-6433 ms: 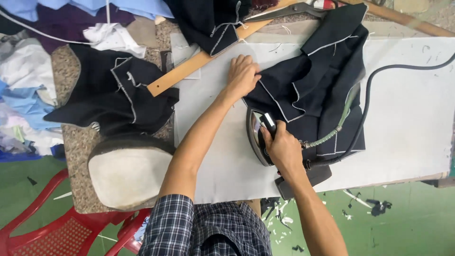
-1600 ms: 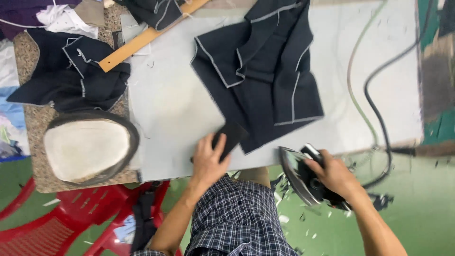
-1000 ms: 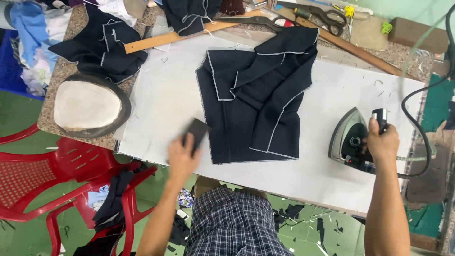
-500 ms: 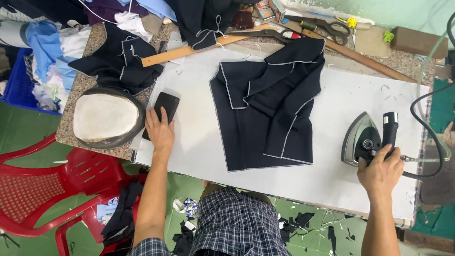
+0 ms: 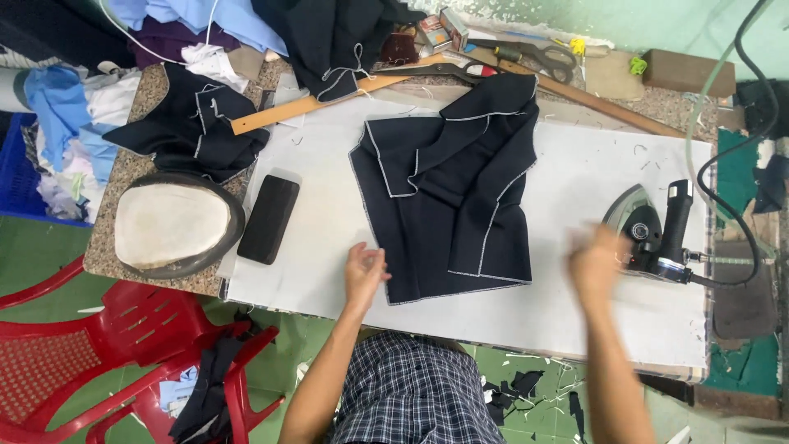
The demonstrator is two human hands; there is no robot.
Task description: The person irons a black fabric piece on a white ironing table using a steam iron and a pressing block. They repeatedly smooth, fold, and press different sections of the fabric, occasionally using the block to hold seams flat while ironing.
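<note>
- Landmark: dark navy garment piece [image 5: 452, 205], white-stitched edges, lying flat mid-way along the white pressing board [image 5: 329, 238].
- Left hand [image 5: 364, 271] empty, fingers loosely curled, touching the board just beside the garment's near-left corner.
- Right hand [image 5: 596, 263] blurred, empty; finger spread: cannot tell. It sits between garment and iron [image 5: 649, 234].
- Iron stands right of the garment; a careless hand could brush its soleplate or snag the cord [image 5: 723, 164].
- Black block [image 5: 269, 218] left of the garment.
- Blue crate [image 5: 20, 177], far left: contents not discernible.

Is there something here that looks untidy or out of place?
Yes. Dark fabric scraps litter the green floor under the white table, and loose clothes are heaped at its left end. The dark garment lies flat.
</note>
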